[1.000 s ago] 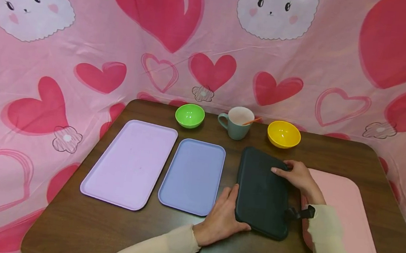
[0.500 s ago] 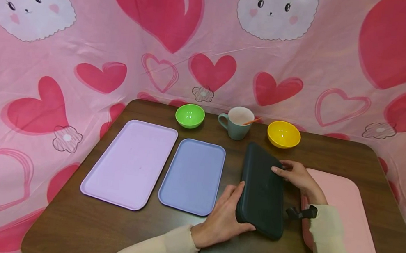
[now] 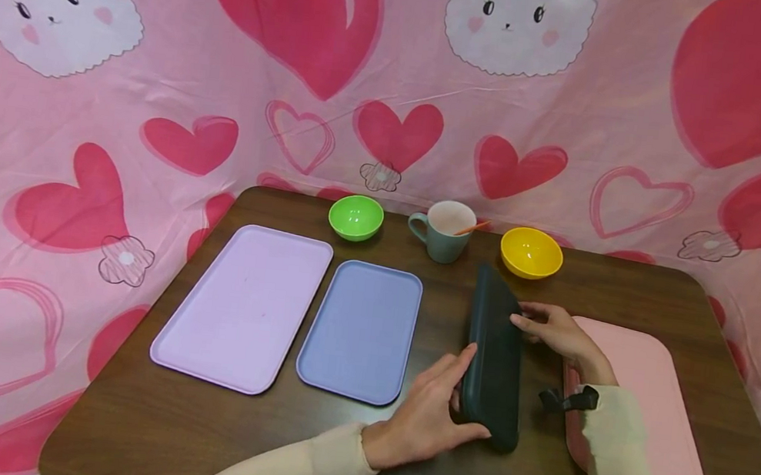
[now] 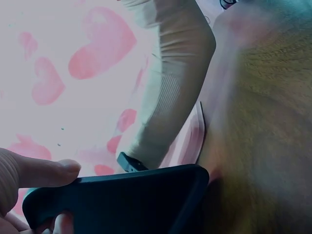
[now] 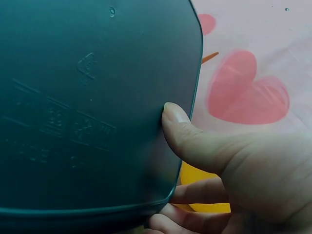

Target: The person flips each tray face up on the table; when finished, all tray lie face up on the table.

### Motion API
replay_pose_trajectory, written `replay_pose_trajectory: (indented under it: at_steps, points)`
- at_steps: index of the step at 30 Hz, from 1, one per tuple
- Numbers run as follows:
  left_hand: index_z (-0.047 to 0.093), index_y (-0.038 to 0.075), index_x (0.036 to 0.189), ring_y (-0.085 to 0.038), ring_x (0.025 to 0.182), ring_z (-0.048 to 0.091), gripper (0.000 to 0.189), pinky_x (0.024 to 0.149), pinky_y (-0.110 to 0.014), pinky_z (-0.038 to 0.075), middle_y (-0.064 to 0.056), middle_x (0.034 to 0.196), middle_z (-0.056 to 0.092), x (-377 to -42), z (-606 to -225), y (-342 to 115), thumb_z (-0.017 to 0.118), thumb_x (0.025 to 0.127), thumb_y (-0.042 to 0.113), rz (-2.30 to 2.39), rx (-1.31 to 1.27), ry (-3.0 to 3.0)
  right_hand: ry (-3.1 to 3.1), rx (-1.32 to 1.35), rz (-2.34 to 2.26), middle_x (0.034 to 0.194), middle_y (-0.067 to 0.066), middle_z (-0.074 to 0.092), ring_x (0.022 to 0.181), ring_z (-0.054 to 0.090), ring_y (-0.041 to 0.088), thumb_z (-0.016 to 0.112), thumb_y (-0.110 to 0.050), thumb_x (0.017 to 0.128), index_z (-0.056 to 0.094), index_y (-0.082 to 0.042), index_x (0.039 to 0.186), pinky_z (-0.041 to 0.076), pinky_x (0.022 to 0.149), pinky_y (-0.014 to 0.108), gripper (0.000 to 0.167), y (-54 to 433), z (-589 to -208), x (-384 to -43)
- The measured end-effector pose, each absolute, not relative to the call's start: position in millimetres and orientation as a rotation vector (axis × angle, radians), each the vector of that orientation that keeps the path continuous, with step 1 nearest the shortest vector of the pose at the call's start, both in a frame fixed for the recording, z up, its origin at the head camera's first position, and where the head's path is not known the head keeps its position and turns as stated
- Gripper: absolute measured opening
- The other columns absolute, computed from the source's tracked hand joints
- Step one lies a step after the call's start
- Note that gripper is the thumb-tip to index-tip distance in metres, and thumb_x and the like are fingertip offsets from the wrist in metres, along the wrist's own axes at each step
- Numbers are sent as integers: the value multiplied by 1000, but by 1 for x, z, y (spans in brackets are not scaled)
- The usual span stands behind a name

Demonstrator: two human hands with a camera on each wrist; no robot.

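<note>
Bench (image 3: pixel 124 427), left edge first: one lavender tray (image 3: pixel 241 308), one green bowl (image 3: pixel 356 218) near the far edge, one blue tray (image 3: pixel 360 332), one mug (image 3: pixel 445 240) holding one orange stick (image 3: pixel 472 228). Right of centre, my left grip (image 3: pixel 428 413) pinches the near left corner of one dark tray (image 3: pixel 498 366), tipped steeply; I expect light, stiff, slippery plastic, best taken by opposite corners. One yellow bowl (image 3: pixel 532 253) stands beyond. My right grip (image 3: pixel 554 333) pinches the far right corner; one pink board (image 3: pixel 662 406) lies toward the right edge.
</note>
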State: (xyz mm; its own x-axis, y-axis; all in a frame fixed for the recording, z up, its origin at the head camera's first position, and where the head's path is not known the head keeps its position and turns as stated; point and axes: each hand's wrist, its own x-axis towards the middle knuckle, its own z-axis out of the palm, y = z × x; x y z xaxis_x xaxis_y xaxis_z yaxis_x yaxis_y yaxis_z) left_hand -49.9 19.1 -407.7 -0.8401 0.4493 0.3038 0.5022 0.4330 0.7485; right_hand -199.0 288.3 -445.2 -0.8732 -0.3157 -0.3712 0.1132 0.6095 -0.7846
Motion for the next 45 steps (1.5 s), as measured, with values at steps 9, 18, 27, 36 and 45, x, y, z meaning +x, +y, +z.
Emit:
replay_pose_trajectory:
  at_steps: [9,18,27,36,45]
  points:
    - [42,-2,149,-8,82,59,91,72,-8,49,-13,115,65,-47,-404,25,90,73,17,-1394,-950,-2522,2290,-178,-1282,153,37,35,120,62,36,57,-35,102,30,11,151,56,96,42,73,289,-446,-197]
    - [47,-5,144,-6,73,58,81,69,-1,44,-12,110,65,-44,-402,30,87,75,8,-1356,-1011,-2414,2300,-158,-1349,148,37,41,124,60,44,58,-35,101,30,9,151,58,92,44,72,289,-430,-188]
    - [49,-8,141,-7,68,59,77,67,1,42,-11,102,64,-43,-402,35,86,74,2,-1336,-1054,-2342,2582,-131,-1327,148,35,41,125,53,52,50,-38,104,31,7,152,61,81,37,68,279,-381,-165]
    - [51,-7,140,-6,68,58,76,67,0,41,-9,99,63,-41,-398,37,86,73,1,-1289,-1066,-2325,2807,-221,-1138,149,32,42,126,53,49,55,-46,100,29,-2,155,56,90,55,75,244,-331,-134]
    - [50,-6,140,-5,70,56,74,68,3,38,-8,101,61,-42,-397,41,85,75,1,-1272,-1118,-2331,2904,-267,-948,152,34,33,127,49,50,63,-47,96,33,0,152,47,96,67,80,222,-331,-124]
